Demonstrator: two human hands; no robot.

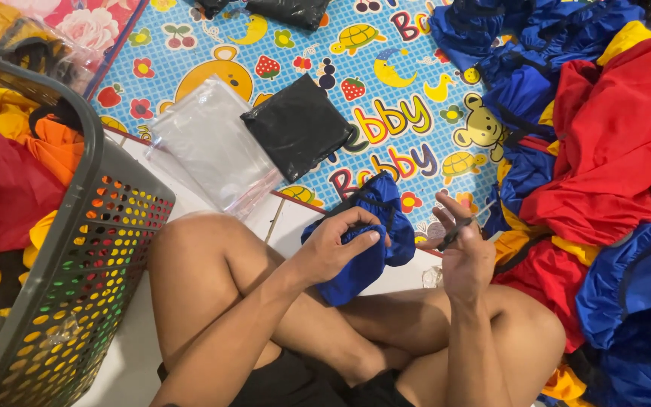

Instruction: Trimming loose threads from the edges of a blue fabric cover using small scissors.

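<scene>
My left hand (334, 249) grips the blue cloth bundle (367, 237) at centre; my right hand (463, 252), at three o'clock of it, holds small scissors (457, 231). I'm mid-trim, I judge; next needs blades meeting the thread.

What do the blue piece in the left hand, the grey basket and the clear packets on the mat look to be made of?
Blue piece: thin synthetic cloth, probably nylon or polyester; slight sheen, soft crumpled folds, black trim.
Grey basket: rigid moulded plastic, matt, with regular round holes in its wall.
Clear packets: thin plastic film, glossy and see-through, reflecting light.
</scene>
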